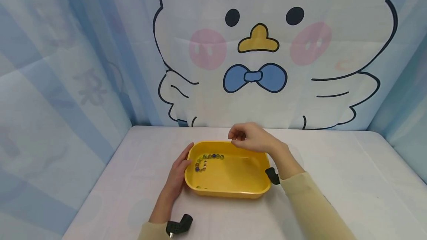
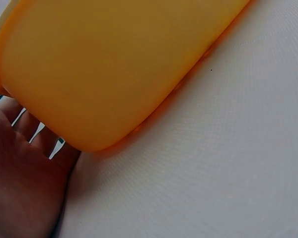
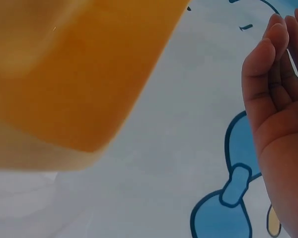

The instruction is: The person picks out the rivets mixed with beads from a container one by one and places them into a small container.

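Observation:
A yellow tray [image 1: 233,185] stands on the table. Glass marbles [image 1: 210,156] form a curved row inside its left half, and a couple more show by the near wall. My left hand [image 1: 178,171] grips the tray's left side, thumb at the rim and fingers along the outer wall; the left wrist view shows this hand [image 2: 32,168] beside the tray. Over the far rim hovers my right hand [image 1: 255,136], fingers curled towards the thumb. Small glints beneath its fingers look like marbles; the right wrist view shows the hand [image 3: 283,99] but not what it holds.
A white cloth covers the table [image 1: 337,180]. Behind it hangs a curtain [image 1: 207,103] printed with a white bird and blue bow tie; another curtain [image 1: 60,114] closes off the left. Black wrist cameras [image 1: 180,225] sit on both arms.

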Tool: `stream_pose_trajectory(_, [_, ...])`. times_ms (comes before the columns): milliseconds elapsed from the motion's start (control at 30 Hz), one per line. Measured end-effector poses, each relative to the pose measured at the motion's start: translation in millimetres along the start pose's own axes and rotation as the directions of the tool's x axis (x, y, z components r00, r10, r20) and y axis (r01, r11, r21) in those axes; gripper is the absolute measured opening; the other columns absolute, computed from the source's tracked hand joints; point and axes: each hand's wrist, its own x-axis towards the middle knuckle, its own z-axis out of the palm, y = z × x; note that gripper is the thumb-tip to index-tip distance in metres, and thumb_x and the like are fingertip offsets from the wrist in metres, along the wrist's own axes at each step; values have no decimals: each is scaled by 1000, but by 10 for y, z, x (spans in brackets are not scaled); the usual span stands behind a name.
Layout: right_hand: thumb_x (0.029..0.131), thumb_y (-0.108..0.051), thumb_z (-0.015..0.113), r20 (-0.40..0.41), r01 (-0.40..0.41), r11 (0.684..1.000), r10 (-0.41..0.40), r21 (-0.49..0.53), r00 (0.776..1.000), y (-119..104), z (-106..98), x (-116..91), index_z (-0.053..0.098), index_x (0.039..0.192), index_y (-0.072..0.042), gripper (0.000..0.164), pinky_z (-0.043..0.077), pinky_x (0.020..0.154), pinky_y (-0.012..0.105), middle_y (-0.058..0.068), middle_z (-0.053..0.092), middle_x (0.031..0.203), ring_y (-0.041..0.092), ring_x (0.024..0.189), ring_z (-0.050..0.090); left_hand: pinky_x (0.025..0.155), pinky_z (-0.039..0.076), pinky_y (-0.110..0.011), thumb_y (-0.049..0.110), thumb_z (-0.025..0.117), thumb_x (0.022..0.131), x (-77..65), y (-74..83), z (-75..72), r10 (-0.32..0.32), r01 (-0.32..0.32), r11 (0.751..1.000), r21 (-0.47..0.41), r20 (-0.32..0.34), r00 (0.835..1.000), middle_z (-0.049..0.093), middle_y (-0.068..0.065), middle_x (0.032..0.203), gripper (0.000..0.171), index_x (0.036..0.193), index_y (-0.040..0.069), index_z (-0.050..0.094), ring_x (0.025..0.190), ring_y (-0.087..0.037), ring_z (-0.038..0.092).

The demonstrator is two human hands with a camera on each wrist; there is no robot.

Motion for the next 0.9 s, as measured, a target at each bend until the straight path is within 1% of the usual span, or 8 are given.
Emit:
stream_pose_trajectory(267, [91,-4,65,30,-11,1000,11,22,999,-50,71,78,68,102,0,12,53,71,29,0,64,86,18,78,57,122,13,-44,9,38,100,7,-5,0,-1,1,1000,2,2,1000,26,0,165,59,159,14,34,152,-20,17])
stream_pose_trajectory(400, [92,-5,66,43,-20,1000,19,15,999,-74,107,132,68,102,-1,12,52,70,28,0,63,85,18,78,57,122,13,-44,10,38,100,8,-3,0,-1,1,1000,2,3,1000,25,0,165,59,159,14,34,152,-20,17])
stream_pose_trajectory(533, [92,-5,66,61,-15,999,13,30,998,-85,150,193,68,102,-2,11,52,70,28,0,63,85,18,78,57,122,13,-44,10,38,100,7,-1,-3,-3,3,1000,5,1,1000,26,0,165,59,159,14,34,152,-20,17])
stream_pose_trajectory(733, [93,-7,66,98,-10,999,6,41,995,-72,248,282,68,104,-1,12,54,74,28,0,64,87,18,80,57,122,14,-44,10,38,100,10,-6,0,-10,10,1000,1,2,1000,26,0,165,59,158,16,36,152,-20,18])
stream_pose_trajectory(900, [93,-6,67,117,-7,998,0,61,993,-61,337,335,69,103,-4,10,55,74,27,0,64,88,18,80,57,122,14,-44,10,38,100,14,-11,-8,-13,13,1000,7,0,1000,27,1,165,58,158,16,36,152,-20,18])
